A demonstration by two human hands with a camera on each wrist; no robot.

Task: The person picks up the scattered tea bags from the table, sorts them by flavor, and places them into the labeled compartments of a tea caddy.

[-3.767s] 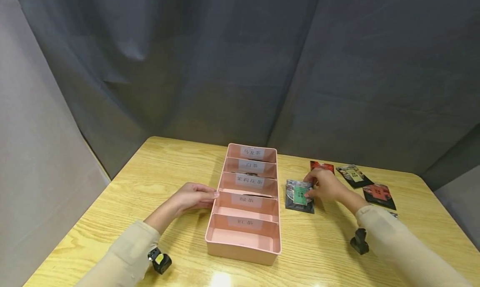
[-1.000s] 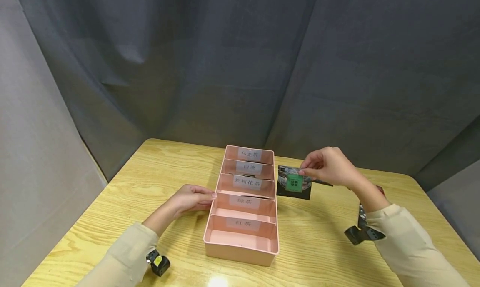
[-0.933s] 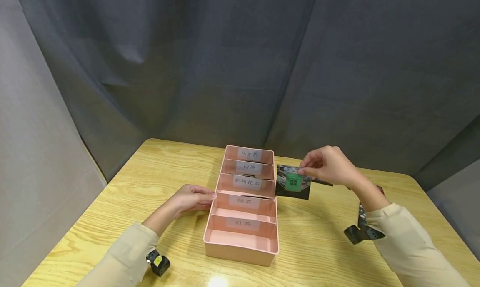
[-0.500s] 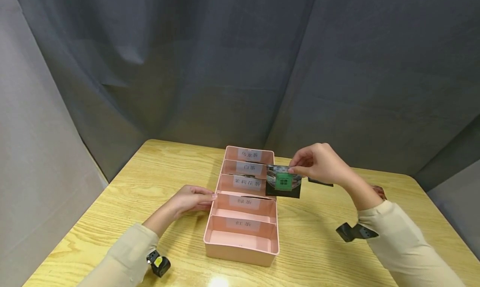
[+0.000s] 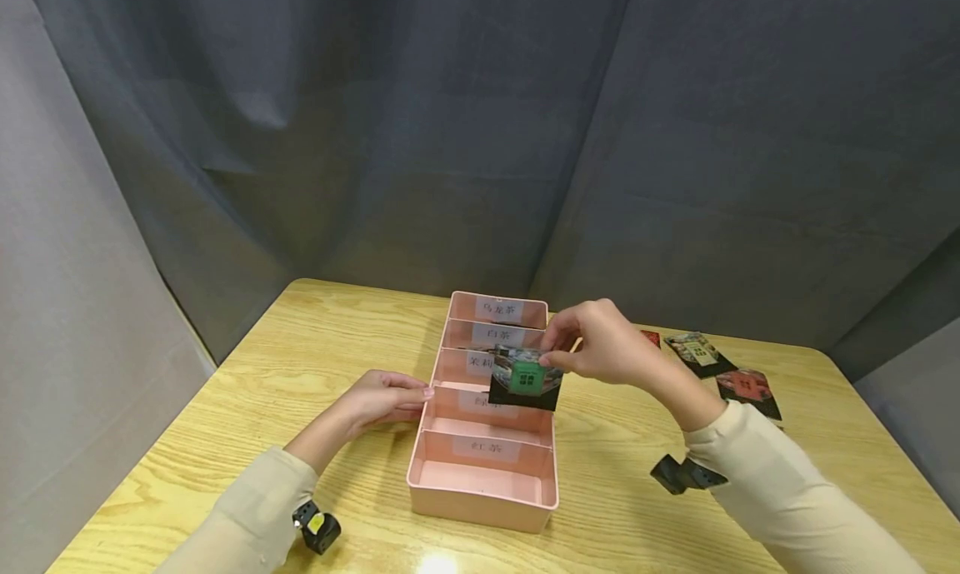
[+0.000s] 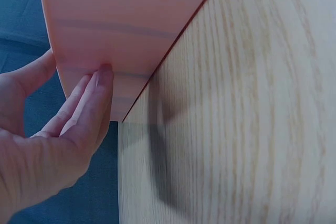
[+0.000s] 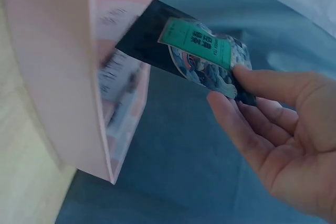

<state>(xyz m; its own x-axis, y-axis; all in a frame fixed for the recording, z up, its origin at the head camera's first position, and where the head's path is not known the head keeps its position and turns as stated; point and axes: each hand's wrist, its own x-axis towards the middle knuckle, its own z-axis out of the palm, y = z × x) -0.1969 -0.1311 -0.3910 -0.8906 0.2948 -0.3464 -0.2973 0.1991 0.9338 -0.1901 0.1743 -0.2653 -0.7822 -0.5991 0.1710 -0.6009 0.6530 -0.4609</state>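
A long pink box (image 5: 480, 508) with labelled compartments stands at the middle of the table. My left hand (image 5: 384, 397) holds its left wall, thumb at the rim and fingers against the outer face; the left wrist view shows those fingers (image 6: 94, 98) on the pink side. Between thumb and fingertips, my right hand (image 5: 600, 345) pinches the top edge of a dark tea packet (image 5: 517, 392) with a green label. In the head view the packet overlaps the box's middle compartments and hides part of two labels. The right wrist view has the packet (image 7: 152, 35) tilted beside the box's rim.
More tea packets lie on the table to the right: one with a yellow label (image 5: 701, 353), one with a red label (image 5: 750, 386), and a red one (image 5: 651, 337) partly behind the right hand. A dark curtain (image 5: 480, 141) hangs behind the table (image 5: 352, 324).
The right hand has picked up the green-labelled tea packet from the table and carried it left over the box. The left hand has stayed at the box's wall.
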